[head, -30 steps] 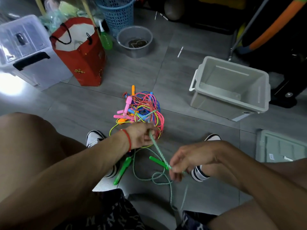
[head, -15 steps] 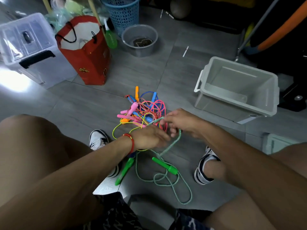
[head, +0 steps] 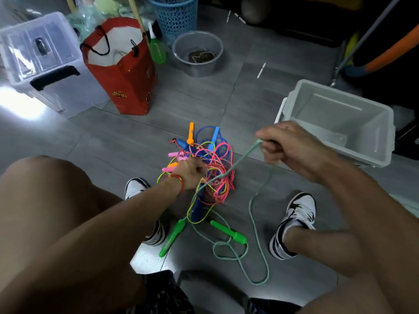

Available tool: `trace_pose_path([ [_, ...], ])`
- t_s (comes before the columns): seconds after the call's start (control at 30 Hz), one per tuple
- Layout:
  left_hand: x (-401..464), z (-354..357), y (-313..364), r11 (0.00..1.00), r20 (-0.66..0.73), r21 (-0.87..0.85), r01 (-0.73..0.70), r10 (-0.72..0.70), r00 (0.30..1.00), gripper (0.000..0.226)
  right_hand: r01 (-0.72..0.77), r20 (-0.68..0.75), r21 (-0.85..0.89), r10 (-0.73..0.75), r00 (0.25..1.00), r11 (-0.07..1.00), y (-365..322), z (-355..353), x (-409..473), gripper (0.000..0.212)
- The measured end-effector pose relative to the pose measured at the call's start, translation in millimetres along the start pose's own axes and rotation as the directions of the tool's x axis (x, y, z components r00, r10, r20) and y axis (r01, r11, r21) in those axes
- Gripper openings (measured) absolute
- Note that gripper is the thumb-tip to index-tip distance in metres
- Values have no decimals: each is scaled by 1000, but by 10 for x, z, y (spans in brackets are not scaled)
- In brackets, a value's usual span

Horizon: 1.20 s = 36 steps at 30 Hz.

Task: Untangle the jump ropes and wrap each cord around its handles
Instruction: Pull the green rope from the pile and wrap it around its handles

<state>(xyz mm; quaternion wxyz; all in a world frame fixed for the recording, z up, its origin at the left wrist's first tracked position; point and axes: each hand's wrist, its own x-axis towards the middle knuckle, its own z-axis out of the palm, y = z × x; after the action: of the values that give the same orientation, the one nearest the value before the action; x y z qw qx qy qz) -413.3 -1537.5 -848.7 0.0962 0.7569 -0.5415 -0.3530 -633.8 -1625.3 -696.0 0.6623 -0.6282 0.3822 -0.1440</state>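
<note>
Right hand (head: 292,148) fingers were pinched on the green cord (head: 229,172), left hand (head: 190,171) gripped the tangle (head: 213,168), and yanking harder could've tightened the knots.

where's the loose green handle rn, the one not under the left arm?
Head view: the green handle lies on the floor at lower centre, between the two shoes, just below the rope tangle, with the pale green cord looping beside it.

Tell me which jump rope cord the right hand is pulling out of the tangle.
The pale green cord: pinched in the right hand, it runs taut from the pile, unlike the pink, blue and yellow ones still bunched there.
</note>
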Motion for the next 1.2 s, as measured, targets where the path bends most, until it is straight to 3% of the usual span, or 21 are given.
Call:
trace_pose_path([
  [0.07,37,-115,-31,997,135,44,-63,56,989,26,48,90,-74,-41,995,996,-103,-87,-60,46],
  [0.2,-109,-102,144,965,213,-182,-187,224,951,53,174,243,-200,-124,962,964,-260,15,-152,40],
  [0.27,-149,26,245,960,241,-166,-224,260,935,39,229,266,-208,-170,949,951,-296,46,-188,41],
  [0.3,-129,75,251,957,171,-133,-257,277,945,29,235,264,-247,-168,950,940,-297,18,-196,40],
  [0.37,-122,2,237,961,50,-82,-265,269,962,29,161,236,-444,-58,970,881,-255,-111,-187,34],
  [0.43,-172,-166,282,951,12,-35,-308,309,951,29,-32,182,-695,218,959,719,-150,-266,-184,27],
  [0.5,-248,-332,441,918,14,35,-394,394,919,28,-157,146,-785,424,894,600,-28,-285,-216,41],
  [0.53,-297,-391,557,902,22,67,-426,426,904,28,-169,151,-769,433,889,616,15,-234,-219,48],
  [0.63,-335,-426,744,852,-11,165,-497,505,863,24,-111,188,-590,270,944,800,17,13,-133,41],
  [0.7,-322,-445,757,859,-66,171,-483,499,864,16,-32,86,-688,126,988,725,17,95,-8,32],
  [0.77,-313,-431,744,883,-65,112,-457,465,883,13,41,37,-890,-16,999,455,16,119,34,29],
  [0.8,-308,-402,725,889,-78,91,-448,455,887,15,89,69,-913,-64,996,398,18,127,7,27],
  [0.83,-292,-362,684,895,-121,76,-440,447,887,18,140,109,-898,-99,989,417,-4,127,-40,26],
  [0.9,-250,-241,558,931,-206,21,-365,361,909,23,220,151,-793,-166,975,568,-63,114,-135,26],
  [0.97,-218,-88,429,981,-196,-72,-179,162,967,30,249,143,-669,-207,968,701,-122,70,-188,25],
  [1.03,-191,108,349,985,-134,-170,16,-39,990,42,252,122,-594,-224,967,764,-176,34,-230,22],
  [1.1,-160,298,340,928,-162,-360,96,-163,973,51,265,123,-548,-237,964,793,-237,15,-283,22],
  [1.2,-129,462,361,709,-78,-676,203,-342,937,48,271,123,-464,-242,963,844,-287,-26,-344,22],
])
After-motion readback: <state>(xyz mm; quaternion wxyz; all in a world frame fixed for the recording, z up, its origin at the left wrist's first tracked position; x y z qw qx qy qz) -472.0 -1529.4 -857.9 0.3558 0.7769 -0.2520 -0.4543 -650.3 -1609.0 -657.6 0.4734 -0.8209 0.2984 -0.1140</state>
